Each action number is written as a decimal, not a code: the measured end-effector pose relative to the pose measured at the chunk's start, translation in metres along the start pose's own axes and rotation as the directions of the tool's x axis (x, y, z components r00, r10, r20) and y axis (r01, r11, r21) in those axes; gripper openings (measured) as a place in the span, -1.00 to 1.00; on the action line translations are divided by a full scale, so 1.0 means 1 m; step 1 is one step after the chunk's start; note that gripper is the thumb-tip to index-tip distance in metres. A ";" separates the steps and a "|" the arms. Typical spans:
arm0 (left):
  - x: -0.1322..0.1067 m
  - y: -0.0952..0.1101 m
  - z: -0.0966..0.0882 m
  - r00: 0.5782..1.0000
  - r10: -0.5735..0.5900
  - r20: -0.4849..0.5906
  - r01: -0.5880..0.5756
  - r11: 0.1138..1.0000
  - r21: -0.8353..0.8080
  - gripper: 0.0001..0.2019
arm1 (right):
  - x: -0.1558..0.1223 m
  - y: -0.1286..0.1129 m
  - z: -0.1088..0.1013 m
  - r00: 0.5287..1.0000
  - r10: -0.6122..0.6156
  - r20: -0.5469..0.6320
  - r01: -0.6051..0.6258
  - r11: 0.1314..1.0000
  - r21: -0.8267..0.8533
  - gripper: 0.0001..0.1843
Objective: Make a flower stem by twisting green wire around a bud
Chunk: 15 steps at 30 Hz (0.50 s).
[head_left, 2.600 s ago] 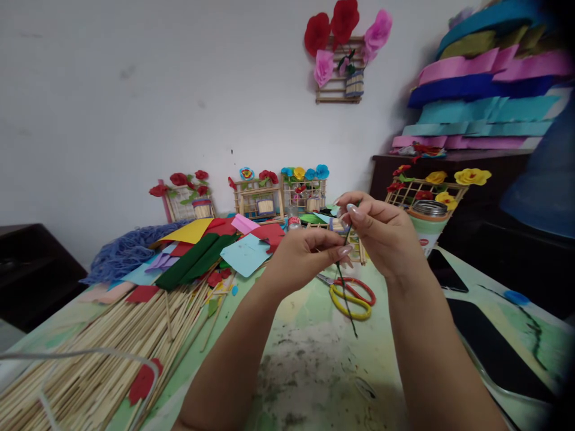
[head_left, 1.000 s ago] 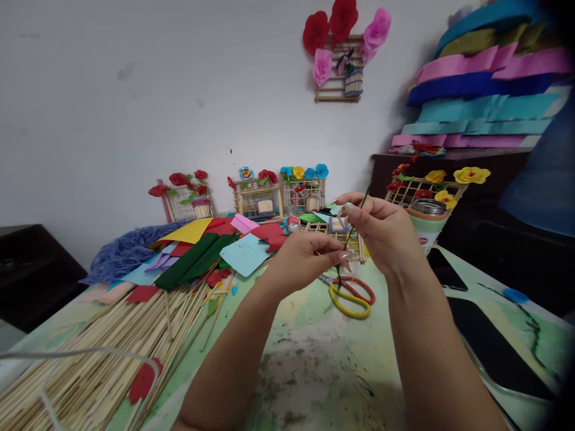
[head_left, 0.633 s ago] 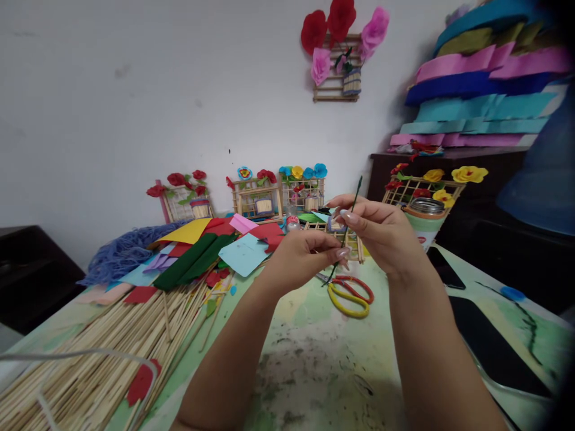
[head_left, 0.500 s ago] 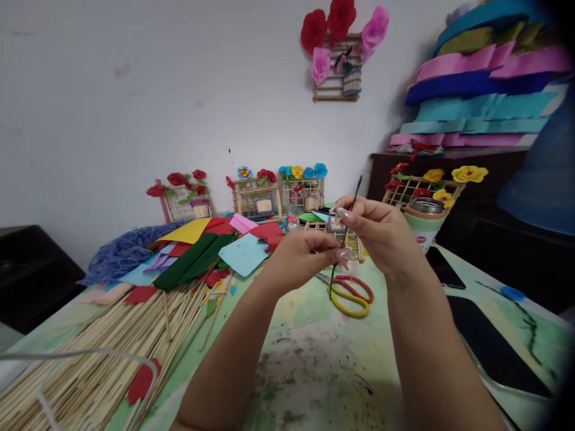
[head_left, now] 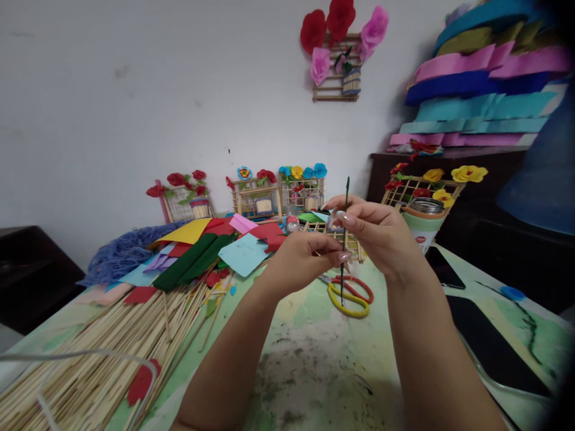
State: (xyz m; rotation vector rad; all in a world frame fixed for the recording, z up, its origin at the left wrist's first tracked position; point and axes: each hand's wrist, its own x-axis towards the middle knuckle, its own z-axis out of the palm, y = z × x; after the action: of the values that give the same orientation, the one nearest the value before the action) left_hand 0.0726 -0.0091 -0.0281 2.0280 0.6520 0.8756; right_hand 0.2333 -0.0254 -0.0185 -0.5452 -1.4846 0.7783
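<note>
A thin dark green stem (head_left: 344, 240), like wrapped wire, stands nearly upright between my hands. My left hand (head_left: 309, 257) is closed, pinching it below the middle between thumb and fingers. Higher up, my right hand (head_left: 371, 230) has thumb and forefinger closed around it, with the other fingers bent behind. The stem's tip pokes above my right fingers, and its lower end hangs in front of the scissors (head_left: 350, 312), which have one yellow and one red handle. Behind my hands lies a small stick lattice (head_left: 357, 248), partly hidden.
Long thin sticks (head_left: 90, 359) and coloured paper sheets (head_left: 245, 254) cover the left side, with blue yarn (head_left: 121, 251) behind. A tablet-like device (head_left: 494, 341), a phone (head_left: 442, 269) and an open bottle (head_left: 424, 221) are at right. Flower-decorated lattices (head_left: 303, 188) line the wall.
The stem has swung from a slant to almost vertical, its top moving left and its lower end right. My right fingers have shifted slightly left; my left hand has barely moved.
</note>
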 end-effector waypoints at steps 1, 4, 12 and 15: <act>0.000 0.001 0.000 1.000 -0.007 0.000 0.007 1.000 -0.001 -0.74 | 0.000 0.000 0.000 0.999 -0.009 -0.033 0.009 1.000 -0.003 -0.86; -0.001 0.002 -0.001 1.000 -0.023 -0.002 0.023 1.000 -0.010 -0.72 | 0.002 0.001 0.003 0.991 -0.022 -0.130 0.023 1.000 0.005 -0.79; -0.001 0.000 -0.001 1.000 -0.024 -0.012 0.024 1.000 0.004 -0.73 | 0.005 0.004 0.002 0.981 -0.016 -0.194 0.028 0.998 0.060 -0.83; -0.001 0.000 -0.001 1.000 -0.026 -0.016 0.026 1.000 0.006 -0.76 | 0.002 0.002 -0.003 0.998 0.035 -0.047 -0.034 0.999 0.024 -0.88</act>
State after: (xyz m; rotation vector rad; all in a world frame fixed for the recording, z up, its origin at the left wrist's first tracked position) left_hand 0.0712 -0.0093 -0.0281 2.0156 0.6888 0.8758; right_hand 0.2354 -0.0223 -0.0186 -0.5697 -1.4240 0.8032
